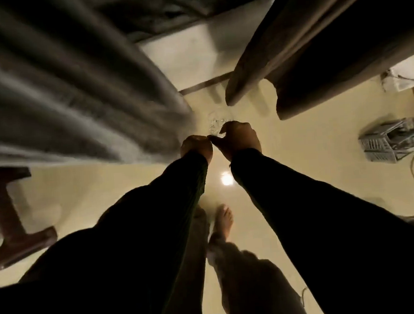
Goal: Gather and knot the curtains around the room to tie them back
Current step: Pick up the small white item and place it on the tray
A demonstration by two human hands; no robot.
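A grey curtain (57, 93) hangs in blurred folds on the left, its lower edge just left of my hands. A brown curtain (316, 51) hangs on the right, its bottom corners clear of the floor. Both my arms, in dark sleeves, reach forward between the two curtains. My left hand (196, 146) is curled into a fist beside the grey curtain's edge. My right hand (240, 137) is also curled, thumb and forefinger close together, almost touching the left hand. I see nothing held in either hand. Neither hand grips a curtain.
Glossy cream floor tiles (309, 125) lie below, with a lamp reflection (226, 178) and a faint glint (217, 124) by my hands. A grey plastic basket (396, 140) with a cable lies right. A brown wooden furniture leg (14, 219) stands left. My bare feet (223, 219) show below.
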